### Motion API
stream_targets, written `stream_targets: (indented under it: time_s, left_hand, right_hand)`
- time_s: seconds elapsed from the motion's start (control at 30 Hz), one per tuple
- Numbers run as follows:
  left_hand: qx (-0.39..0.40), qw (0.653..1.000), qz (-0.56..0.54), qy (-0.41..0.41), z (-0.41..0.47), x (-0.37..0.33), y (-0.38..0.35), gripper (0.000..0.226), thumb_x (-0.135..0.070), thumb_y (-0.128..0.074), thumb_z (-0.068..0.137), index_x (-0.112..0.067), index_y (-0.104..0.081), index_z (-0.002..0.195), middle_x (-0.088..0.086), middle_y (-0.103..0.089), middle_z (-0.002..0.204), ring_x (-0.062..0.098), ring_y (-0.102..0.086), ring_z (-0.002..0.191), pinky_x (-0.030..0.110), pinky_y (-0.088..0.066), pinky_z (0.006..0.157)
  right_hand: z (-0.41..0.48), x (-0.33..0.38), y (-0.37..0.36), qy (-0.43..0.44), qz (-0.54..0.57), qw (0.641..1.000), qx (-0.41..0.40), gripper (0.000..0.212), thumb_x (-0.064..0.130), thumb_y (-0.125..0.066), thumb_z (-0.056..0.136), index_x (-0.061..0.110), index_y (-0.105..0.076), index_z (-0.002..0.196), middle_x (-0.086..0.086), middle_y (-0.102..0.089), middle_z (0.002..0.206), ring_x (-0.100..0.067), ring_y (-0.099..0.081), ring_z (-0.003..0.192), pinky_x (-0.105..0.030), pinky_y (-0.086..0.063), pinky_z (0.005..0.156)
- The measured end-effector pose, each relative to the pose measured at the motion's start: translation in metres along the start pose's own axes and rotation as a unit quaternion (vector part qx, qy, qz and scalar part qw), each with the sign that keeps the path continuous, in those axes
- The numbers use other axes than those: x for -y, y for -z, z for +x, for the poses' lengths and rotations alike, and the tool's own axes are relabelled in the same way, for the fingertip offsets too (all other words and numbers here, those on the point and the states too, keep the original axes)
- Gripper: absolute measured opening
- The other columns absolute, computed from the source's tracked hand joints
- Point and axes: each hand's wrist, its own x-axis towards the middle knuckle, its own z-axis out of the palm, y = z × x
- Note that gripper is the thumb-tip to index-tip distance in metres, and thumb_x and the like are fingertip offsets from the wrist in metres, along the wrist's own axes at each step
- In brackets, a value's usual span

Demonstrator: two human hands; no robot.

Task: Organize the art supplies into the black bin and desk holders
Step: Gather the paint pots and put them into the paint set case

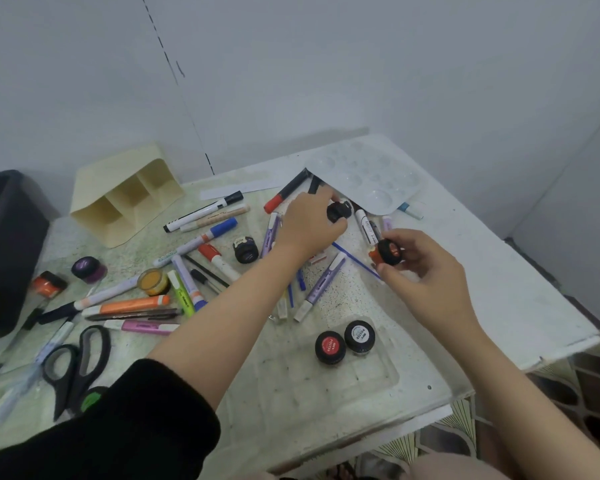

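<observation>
My left hand [310, 223] grips a small black-lidded paint jar [338, 211] just above the table, near the palette's front edge. My right hand [418, 263] holds an orange paint jar with a black lid [388, 252] tilted on its side. Two more jars, one with a red label [330, 346] and one with a white label [360, 336], stand in a clear plastic tray [326, 386]. Markers [201, 214] and highlighters [129, 304] lie scattered across the table. The black bin [4, 244] stands at the far left. A cream desk holder [125, 195] lies tipped on its side.
A white paint palette [368, 174] lies at the back right. Black scissors [77, 365] rest at the front left. Purple [89, 268], yellow [153, 281], orange [47, 284] and dark [246, 249] jars sit among the pens. The table's right edge [534, 355] drops off to a patterned floor.
</observation>
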Motion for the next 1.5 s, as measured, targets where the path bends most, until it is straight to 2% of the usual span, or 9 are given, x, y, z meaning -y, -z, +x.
stream_targets:
  time_s: [0.13,0.23,0.37,0.5,0.77,0.9,1.03,1.2,1.5]
  left_hand:
    - [-0.022,0.993,-0.115,0.023,-0.019,-0.012,0.016,0.024,-0.015,-0.063,0.08,-0.019,-0.064,0.103,-0.01,-0.052,0.073,-0.002,-0.046,0.066,0.011,-0.034,0.061]
    - [0.005,0.989,-0.143,0.027,-0.044,-0.016,0.035,0.034,-0.014,-0.061,0.082,-0.031,-0.063,0.111,-0.009,-0.049,0.087,-0.014,-0.046,0.076,0.003,-0.036,0.071]
    - [0.024,0.983,-0.172,0.051,-0.089,-0.01,0.064,0.039,-0.013,-0.063,0.082,-0.037,-0.062,0.113,-0.003,-0.055,0.104,0.0,-0.057,0.093,0.014,-0.048,0.085]
    - [0.018,0.983,-0.172,0.053,-0.13,0.0,0.087,0.038,-0.018,-0.063,0.076,-0.038,-0.061,0.108,-0.005,-0.06,0.105,0.004,-0.061,0.091,0.015,-0.049,0.082]
    - [0.04,0.994,-0.102,0.018,-0.189,0.009,0.106,0.035,-0.038,-0.062,0.07,-0.037,-0.063,0.105,-0.02,-0.064,0.1,0.007,-0.061,0.091,0.015,-0.045,0.074]
    - [0.033,0.995,-0.093,0.017,-0.202,0.012,0.107,0.034,-0.038,-0.063,0.069,-0.04,-0.063,0.103,-0.021,-0.064,0.099,0.008,-0.059,0.09,0.011,-0.041,0.073]
    - [0.05,0.995,-0.09,0.009,-0.209,0.011,0.106,0.036,-0.035,-0.066,0.068,-0.038,-0.064,0.104,-0.021,-0.064,0.097,0.007,-0.058,0.091,0.011,-0.04,0.076]
    - [0.081,0.996,-0.016,-0.017,-0.213,0.012,0.099,0.034,-0.031,-0.066,0.069,-0.036,-0.068,0.103,-0.025,-0.06,0.095,-0.003,-0.054,0.095,0.012,-0.04,0.083]
    - [0.066,0.996,0.05,-0.028,-0.219,0.01,0.086,0.039,-0.044,-0.065,0.073,-0.03,-0.067,0.109,-0.016,-0.056,0.101,0.003,-0.05,0.097,0.021,-0.044,0.082]
  right_hand:
    - [-0.015,0.014,0.0,0.0,0.047,0.999,0.02,0.036,0.001,-0.073,0.076,0.022,-0.068,0.104,0.005,-0.069,0.099,-0.007,-0.065,0.089,-0.015,-0.05,0.081]
    - [-0.029,0.028,-0.006,0.034,0.079,0.994,0.065,0.038,-0.002,-0.072,0.076,0.023,-0.068,0.103,0.003,-0.067,0.102,-0.006,-0.065,0.09,-0.013,-0.05,0.08]
    - [-0.044,0.038,-0.014,0.121,0.017,0.977,0.173,0.036,0.019,-0.071,0.071,0.026,-0.067,0.106,0.013,-0.065,0.102,-0.006,-0.062,0.098,-0.013,-0.044,0.087]
    - [-0.052,0.039,-0.022,0.227,-0.113,0.935,0.249,0.039,0.032,-0.066,0.068,0.036,-0.061,0.106,0.019,-0.063,0.101,-0.002,-0.055,0.096,-0.019,-0.037,0.089]
    - [-0.058,0.028,-0.039,0.368,-0.269,0.849,0.267,0.035,0.015,-0.065,0.069,0.031,-0.062,0.1,0.019,-0.06,0.099,-0.008,-0.048,0.09,-0.028,-0.032,0.086]
    - [-0.059,0.024,-0.039,0.347,-0.263,0.86,0.266,0.035,0.02,-0.064,0.07,0.033,-0.064,0.102,0.021,-0.063,0.101,-0.008,-0.046,0.095,-0.025,-0.028,0.088]
    - [-0.06,0.019,-0.035,0.287,-0.212,0.889,0.285,0.029,0.045,-0.055,0.083,0.036,-0.067,0.107,0.016,-0.059,0.105,-0.009,-0.051,0.099,-0.027,-0.037,0.087]
    - [-0.06,0.015,-0.035,0.253,-0.184,0.91,0.271,0.029,0.044,-0.055,0.082,0.034,-0.066,0.107,0.021,-0.061,0.103,-0.002,-0.051,0.097,-0.026,-0.038,0.084]
    - [-0.055,0.02,-0.035,0.233,-0.186,0.909,0.292,0.033,0.05,-0.055,0.08,0.033,-0.068,0.104,0.021,-0.062,0.1,-0.005,-0.053,0.095,-0.03,-0.042,0.085]
